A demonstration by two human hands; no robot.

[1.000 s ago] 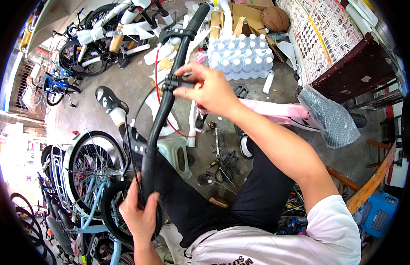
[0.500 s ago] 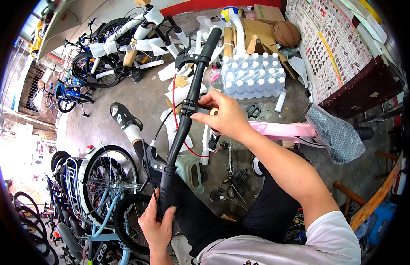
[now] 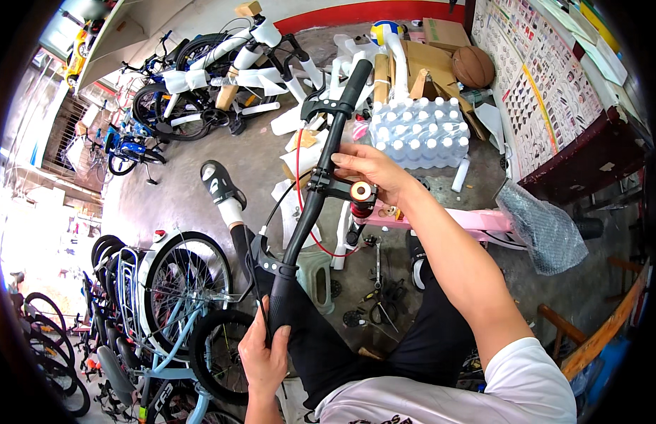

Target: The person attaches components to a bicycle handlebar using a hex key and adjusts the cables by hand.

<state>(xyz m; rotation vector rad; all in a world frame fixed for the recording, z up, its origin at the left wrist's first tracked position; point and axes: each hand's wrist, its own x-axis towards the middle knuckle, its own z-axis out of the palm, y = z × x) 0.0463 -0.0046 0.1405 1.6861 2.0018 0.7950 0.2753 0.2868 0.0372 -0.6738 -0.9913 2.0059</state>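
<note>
On the far side I see a shrink-wrapped pack of bottles with white caps, and a short white tube lying just to its right. Behind the pack I pick out a brown basketball, a cardboard box and a blue, yellow and white ball. Far left, I have a bicycle partly wrapped in white and a small blue bicycle; near left, a light-blue bicycle. To my right, a printed chart stands above a dark red cabinet.
</note>
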